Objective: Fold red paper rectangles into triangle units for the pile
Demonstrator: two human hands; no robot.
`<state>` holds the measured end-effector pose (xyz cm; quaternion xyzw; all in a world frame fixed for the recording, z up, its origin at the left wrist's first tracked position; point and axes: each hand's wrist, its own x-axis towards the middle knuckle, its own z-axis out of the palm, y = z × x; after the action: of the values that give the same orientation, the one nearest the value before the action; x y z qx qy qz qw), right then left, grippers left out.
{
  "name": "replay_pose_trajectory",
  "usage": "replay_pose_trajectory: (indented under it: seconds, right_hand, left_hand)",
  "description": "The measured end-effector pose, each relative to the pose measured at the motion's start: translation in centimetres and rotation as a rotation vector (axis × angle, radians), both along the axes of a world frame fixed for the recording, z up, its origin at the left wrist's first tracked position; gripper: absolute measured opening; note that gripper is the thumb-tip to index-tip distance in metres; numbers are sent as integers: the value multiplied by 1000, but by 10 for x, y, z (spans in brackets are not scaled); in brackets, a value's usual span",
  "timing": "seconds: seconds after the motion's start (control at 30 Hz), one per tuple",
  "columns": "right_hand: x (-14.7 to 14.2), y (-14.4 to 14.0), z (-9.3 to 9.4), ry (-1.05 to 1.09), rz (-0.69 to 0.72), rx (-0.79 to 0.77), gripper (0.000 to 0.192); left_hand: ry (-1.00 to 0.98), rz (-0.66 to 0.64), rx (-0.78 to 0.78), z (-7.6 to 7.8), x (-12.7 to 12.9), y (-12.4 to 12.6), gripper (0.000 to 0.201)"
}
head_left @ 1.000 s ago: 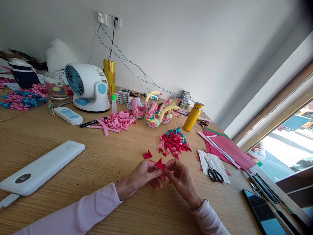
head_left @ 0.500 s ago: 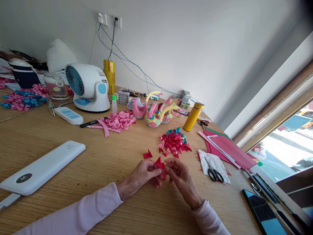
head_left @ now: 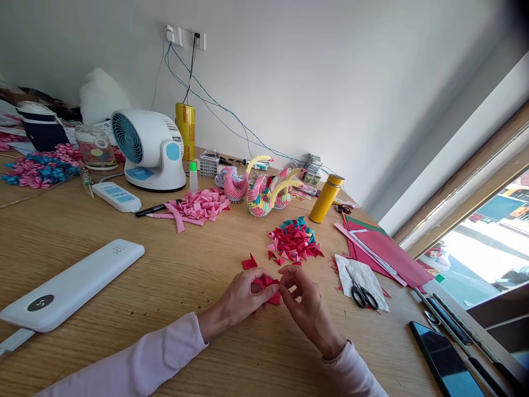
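Note:
Between my two hands, above the wooden table, is a small folded red paper piece [head_left: 273,298]. My left hand [head_left: 247,291] grips it from the left, thumb on top and fingers behind. My right hand [head_left: 303,298] pinches its right end between thumb and fingertips. Part of the paper is hidden by the fingers. Just beyond, a folded red paper piece [head_left: 249,262] lies by itself. Past my right hand sits a heap of folded red, pink and teal paper triangles [head_left: 294,240].
Several folded-paper swans [head_left: 260,198] stand behind the heap, beside a yellow bottle [head_left: 326,198]. Black-handled scissors [head_left: 363,295] lie on a white tissue at right, near red paper sheets [head_left: 384,253] and a phone [head_left: 442,358]. A power bank [head_left: 78,281] and a fan [head_left: 149,149] are at left.
The red paper's raised point has come down, and the piece now lies lower and flatter between my fingers. Both hands stay in nearly the same place.

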<state>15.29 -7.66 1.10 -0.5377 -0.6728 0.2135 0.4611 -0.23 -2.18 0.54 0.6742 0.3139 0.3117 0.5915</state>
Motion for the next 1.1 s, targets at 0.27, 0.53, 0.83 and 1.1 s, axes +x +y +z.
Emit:
replay_pose_trajectory:
  seconds: [0.27, 0.53, 0.83, 1.1]
  right_hand:
    - [-4, 7, -9, 342, -39, -159, 27]
    - [-11, 9, -10, 573, -87, -192, 26]
    - [-6, 7, -3, 317, -145, -127, 15]
    - [-10, 8, -8, 553, -141, -216, 23]
  left_hand:
    - [-151, 112, -99, -6, 7, 3, 33]
    - [-217, 146, -69, -8, 10, 1, 27]
    - [-39, 144, 264, 6, 5, 3, 14]
    - [-161, 68, 150, -3, 7, 2, 12]
